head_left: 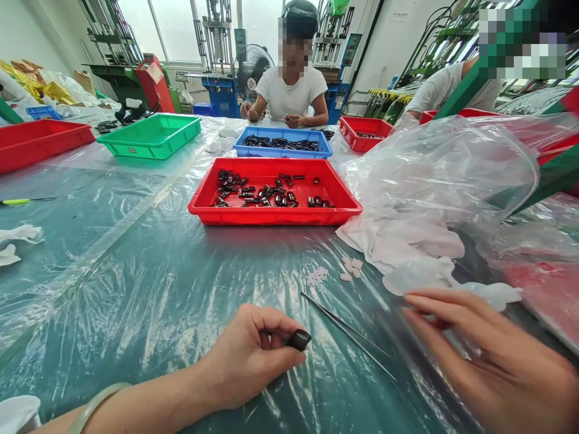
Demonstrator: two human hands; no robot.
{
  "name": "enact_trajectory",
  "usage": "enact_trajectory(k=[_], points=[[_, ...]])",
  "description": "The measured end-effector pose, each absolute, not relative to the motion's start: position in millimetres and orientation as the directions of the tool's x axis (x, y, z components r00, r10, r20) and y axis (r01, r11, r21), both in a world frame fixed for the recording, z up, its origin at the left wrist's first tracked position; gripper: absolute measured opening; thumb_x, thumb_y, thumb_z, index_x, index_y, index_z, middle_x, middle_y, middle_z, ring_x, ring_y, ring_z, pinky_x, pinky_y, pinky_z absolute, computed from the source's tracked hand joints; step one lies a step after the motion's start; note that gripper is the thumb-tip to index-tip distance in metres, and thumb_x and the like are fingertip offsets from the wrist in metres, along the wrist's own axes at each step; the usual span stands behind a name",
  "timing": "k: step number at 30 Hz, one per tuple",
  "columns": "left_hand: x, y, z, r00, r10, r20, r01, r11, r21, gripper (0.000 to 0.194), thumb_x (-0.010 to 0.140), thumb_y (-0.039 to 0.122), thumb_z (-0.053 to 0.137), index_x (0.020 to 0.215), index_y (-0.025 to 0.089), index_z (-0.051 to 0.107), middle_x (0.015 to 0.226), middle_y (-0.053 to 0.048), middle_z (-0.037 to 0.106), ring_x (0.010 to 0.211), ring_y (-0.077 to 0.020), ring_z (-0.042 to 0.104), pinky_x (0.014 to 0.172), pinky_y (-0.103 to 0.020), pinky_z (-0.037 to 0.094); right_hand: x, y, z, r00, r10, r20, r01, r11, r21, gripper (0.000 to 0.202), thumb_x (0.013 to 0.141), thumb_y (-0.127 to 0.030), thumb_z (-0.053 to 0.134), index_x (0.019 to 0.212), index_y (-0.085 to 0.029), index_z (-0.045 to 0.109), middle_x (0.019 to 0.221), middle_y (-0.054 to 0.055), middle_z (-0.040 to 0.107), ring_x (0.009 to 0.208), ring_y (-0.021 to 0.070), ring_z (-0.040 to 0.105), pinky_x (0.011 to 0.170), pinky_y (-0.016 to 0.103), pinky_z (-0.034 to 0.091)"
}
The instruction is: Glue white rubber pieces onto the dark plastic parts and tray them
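My left hand (257, 355) is closed at the lower middle, with a small glossy black part (299, 340) pinched between thumb and fingers. What the part is, I cannot make out. To its right, a pair of metal tweezers (346, 328) lies on the plastic-covered table. My right hand (488, 355) hovers at the lower right, slightly blurred, fingers stretched out and nothing visible in them; the tweezers lie left of it. Small pale pieces (316, 276) and several pinkish bits (351, 267) rest beyond the tweezers' tips.
A red tray (275, 217) holds many black parts; behind it stands a blue tray (283, 152) with more. A green tray (151, 138) is at the left. Clear plastic sheeting (443, 169) and white cloths (407, 241) lie to the right. A person (292, 90) sits opposite.
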State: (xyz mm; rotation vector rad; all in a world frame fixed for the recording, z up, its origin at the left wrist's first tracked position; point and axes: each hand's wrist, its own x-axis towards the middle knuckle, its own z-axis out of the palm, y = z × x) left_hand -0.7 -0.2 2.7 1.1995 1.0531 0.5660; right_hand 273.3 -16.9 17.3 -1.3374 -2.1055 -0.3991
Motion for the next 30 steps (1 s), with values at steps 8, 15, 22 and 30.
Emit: enact_trajectory(k=[8,15,22,30], points=[[-1,0,2,0.456,0.804,-0.381,0.166,0.343,0.924,0.02,0.065,0.019,0.065,0.082,0.01,0.071,0.058,0.002,0.052,0.05,-0.006,0.041,0.048,-0.018,0.033,230,37,2,-0.454,0.783,0.425,0.843,0.532,-0.08,0.025,0.088,-0.013,0.043,0.081,-0.016,0.067,0.086,0.008,0.067,0.083,0.0186,0.066,0.07,0.029,0.056],[-1,-2,-3,0.477,0.8,-0.365,0.178,0.318,0.931,0.02,0.067,0.017,0.062,0.083,0.012,0.072,0.064,0.0,0.059,0.052,-0.0065,0.043,0.05,-0.017,0.035,236,41,-16,-0.364,0.819,0.444,0.869,0.47,-0.153,0.023,0.088,-0.028,0.045,0.084,-0.021,0.067,0.087,0.006,0.068,0.083,0.0185,0.065,0.074,0.03,0.054],[0,-3,-4,0.487,0.799,-0.353,0.172,0.309,0.935,0.019,0.067,0.014,0.061,0.083,0.011,0.071,0.057,0.003,0.053,0.05,-0.0058,0.041,0.048,-0.017,0.032,226,21,-4,-0.299,0.811,0.502,0.847,0.468,-0.251,0.026,0.087,-0.031,0.045,0.076,-0.022,0.066,0.07,0.006,0.069,0.071,0.0211,0.067,0.066,0.031,0.056],[0,-5,-9,0.535,0.804,-0.261,0.141,0.22,0.965,0.016,0.069,0.016,0.06,0.079,0.011,0.071,0.055,0.003,0.05,0.052,-0.0066,0.038,0.049,-0.019,0.029,180,-23,19,-0.395,0.797,0.456,0.47,0.602,-0.645,0.016,0.083,-0.011,0.052,0.08,-0.02,0.065,0.076,0.001,0.064,0.064,0.008,0.063,0.057,0.014,0.051]])
